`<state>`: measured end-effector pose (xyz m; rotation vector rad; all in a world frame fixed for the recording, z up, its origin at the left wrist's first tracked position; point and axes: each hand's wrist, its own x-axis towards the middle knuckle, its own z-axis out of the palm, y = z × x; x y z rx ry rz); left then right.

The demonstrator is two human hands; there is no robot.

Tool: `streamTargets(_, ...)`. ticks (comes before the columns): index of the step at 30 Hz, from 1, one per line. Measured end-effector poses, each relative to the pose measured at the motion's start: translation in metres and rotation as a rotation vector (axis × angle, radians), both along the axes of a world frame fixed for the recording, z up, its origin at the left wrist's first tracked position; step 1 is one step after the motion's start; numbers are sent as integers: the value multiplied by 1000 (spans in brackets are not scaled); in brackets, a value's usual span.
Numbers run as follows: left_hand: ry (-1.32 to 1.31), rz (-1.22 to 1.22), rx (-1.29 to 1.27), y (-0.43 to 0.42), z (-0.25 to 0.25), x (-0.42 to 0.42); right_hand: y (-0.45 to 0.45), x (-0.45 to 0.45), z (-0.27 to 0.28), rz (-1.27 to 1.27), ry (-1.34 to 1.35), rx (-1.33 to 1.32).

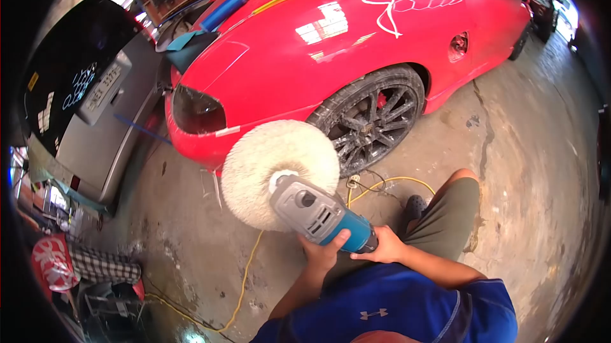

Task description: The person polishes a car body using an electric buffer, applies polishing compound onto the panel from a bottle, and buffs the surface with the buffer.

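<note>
Both my hands are closed on a blue and grey power polisher [318, 212] with a big round cream wool pad [280, 152] at its head. My left hand [323, 250] wraps the blue body from the left, its thumb on top. Around the rear end of the tool is my right hand [386, 246]. In this view the pad overlaps the red car's front bumper, just below the dark headlight [197, 110]; whether it touches the paint, I cannot tell. The red car's fender [280, 82] shows light reflections.
A dark spoked wheel [369, 123] stands right of the pad. A yellow cord [245, 285] crosses the concrete floor [528, 215]. On the car's front lie a blue bottle [224, 10] and a teal cloth [184, 40]. A grey vehicle [105, 136] is at left; a red-and-white item [54, 263] sits lower left.
</note>
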<state>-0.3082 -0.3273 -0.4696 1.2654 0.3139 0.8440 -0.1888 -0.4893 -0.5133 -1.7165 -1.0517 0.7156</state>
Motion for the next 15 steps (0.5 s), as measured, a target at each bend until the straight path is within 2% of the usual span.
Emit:
streamTargets(8, 19, -235, -29, -11, 16, 62, -27, 10, -16, -232, 96, 22)
streamTargets(11, -26, -171, 1, -25, 23, 87, -33, 23, -30, -213, 173, 33)
streamTargets(12, -72, -157, -38, -33, 30, 93, -32, 31, -27, -207, 130, 72)
streamTargets(15, 51, -240, -21, -31, 6, 84, -27, 35, -28, -204, 43, 222)
